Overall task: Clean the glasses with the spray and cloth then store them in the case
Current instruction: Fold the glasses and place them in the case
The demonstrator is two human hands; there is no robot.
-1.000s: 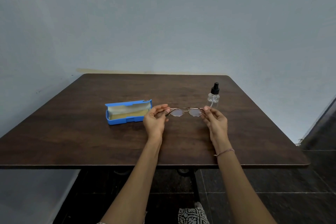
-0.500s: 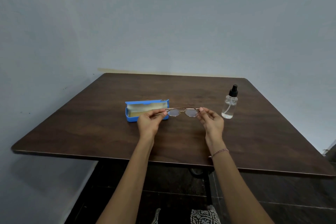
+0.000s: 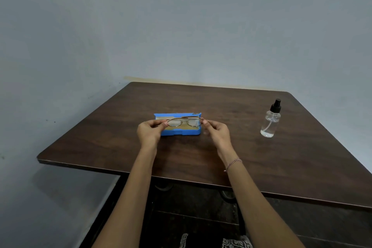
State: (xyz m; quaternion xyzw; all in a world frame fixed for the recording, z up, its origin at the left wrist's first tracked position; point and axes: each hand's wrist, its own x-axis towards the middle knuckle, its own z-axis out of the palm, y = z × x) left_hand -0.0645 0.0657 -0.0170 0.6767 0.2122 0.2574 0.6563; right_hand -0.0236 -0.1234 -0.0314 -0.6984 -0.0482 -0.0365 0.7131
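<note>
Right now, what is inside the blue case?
A yellowish lining or cloth shows in the blue case. The glasses, pinched by left hand and right hand, cover part; whether they rest inside is unclear.

hands (image 3: 149, 132) holding glasses (image 3: 184, 121), open case (image 3: 178, 131)

Two hands (image 3: 149, 132) (image 3: 218, 133), one glasses (image 3: 184, 122), one case (image 3: 181, 132), one spray bottle (image 3: 270, 121)
</note>
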